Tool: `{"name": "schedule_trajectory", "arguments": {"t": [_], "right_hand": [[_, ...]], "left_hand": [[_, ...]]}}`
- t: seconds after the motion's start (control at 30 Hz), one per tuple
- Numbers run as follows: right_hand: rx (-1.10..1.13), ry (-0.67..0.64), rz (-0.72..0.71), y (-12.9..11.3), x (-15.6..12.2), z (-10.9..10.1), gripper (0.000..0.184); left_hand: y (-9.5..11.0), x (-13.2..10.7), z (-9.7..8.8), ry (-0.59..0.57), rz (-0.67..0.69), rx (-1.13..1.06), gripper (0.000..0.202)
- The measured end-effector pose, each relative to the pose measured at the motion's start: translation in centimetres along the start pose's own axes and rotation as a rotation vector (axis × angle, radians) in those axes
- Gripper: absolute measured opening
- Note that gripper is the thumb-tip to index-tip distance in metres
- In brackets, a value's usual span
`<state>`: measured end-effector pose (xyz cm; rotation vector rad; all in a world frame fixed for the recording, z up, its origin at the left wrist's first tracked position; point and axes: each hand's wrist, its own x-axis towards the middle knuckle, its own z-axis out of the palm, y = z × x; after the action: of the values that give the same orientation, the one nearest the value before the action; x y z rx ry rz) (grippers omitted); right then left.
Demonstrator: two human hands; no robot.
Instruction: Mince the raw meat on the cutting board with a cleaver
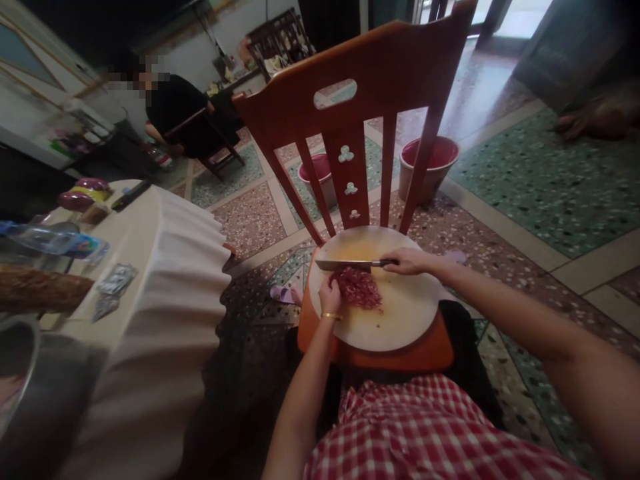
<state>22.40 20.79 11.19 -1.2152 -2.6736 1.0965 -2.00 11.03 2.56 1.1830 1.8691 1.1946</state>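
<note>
A round white cutting board (405, 313) rests on the orange seat of a wooden chair (390, 360) in front of me. On the board lies a pile of chopped dark red meat (361, 291). My right hand (403, 261) is wrapped round the handle of a kitchen knife (345, 265), whose long blade lies across the far edge of the pile. At the pile's left side, my left hand (331, 297) has its fingers curled against the meat. Whether the left fingers pinch a piece, I cannot make out. A yellow bangle circles my left wrist.
A table with a pale cloth (175, 253) stands at left, bearing a plastic bottle (75, 241), small packets (116, 283) and a large metal pot (55, 387). Behind the chair back stand two buckets (434, 167) (320, 179). A person in black (175, 107) sits at far left.
</note>
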Motion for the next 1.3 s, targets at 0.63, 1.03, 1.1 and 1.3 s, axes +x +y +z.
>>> {"name": "schedule_trajectory", "arguments": {"t": [0.63, 1.03, 1.1, 1.3], "right_hand": [[-0.085, 0.578, 0.057, -10.5, -10.0, 9.6, 0.054], [-0.23, 0.481, 0.189, -10.8, -8.9, 11.7, 0.049], [-0.209, 0.388, 0.238, -10.6, -8.9, 12.2, 0.047], [-0.112, 0.506, 0.157, -11.0, -9.2, 11.1, 0.05]], "left_hand": [[-1.4, -7.8, -1.6, 0.111, 0.161, -0.119, 0.027], [-2.8, -7.8, -1.2, 0.117, 0.079, -0.158, 0.027], [-2.9, -7.8, -1.2, 0.12, 0.065, -0.156, 0.027], [-3.3, -7.6, -1.2, 0.11, 0.066, -0.134, 0.028]]}}
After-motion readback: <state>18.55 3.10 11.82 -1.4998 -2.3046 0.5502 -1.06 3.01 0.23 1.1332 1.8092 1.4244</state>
